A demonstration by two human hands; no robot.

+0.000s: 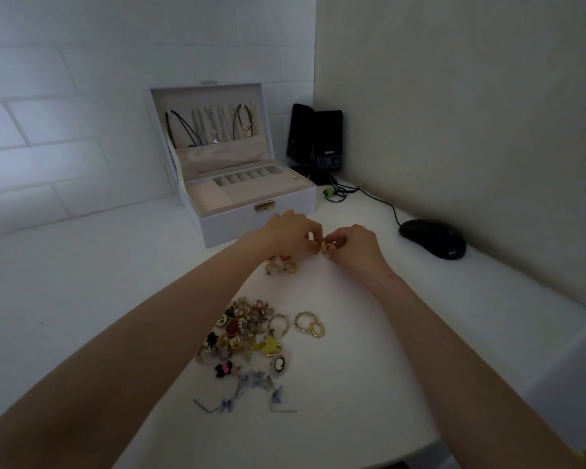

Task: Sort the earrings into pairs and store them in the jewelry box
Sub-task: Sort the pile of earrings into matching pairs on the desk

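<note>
Two small gold earrings (326, 248) sit between our hands, just in front of the open jewelry box (257, 228). Our right hand (356, 245) pinches one, and our left hand (285, 233) appears to pinch the other, with the fingertips almost touching. We judge this to be the matching step, checking a pair. Next we need to lift both over the box's front wall into one compartment without dropping either. Most earrings lie unsorted in the pile (247, 336) on the bench (352, 367), nearer us.

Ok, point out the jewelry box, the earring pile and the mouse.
jewelry box (230, 226), head view, white front wall.
earring pile (247, 330), head view, middle of the heap.
mouse (432, 236), head view, top of its shell.
</note>
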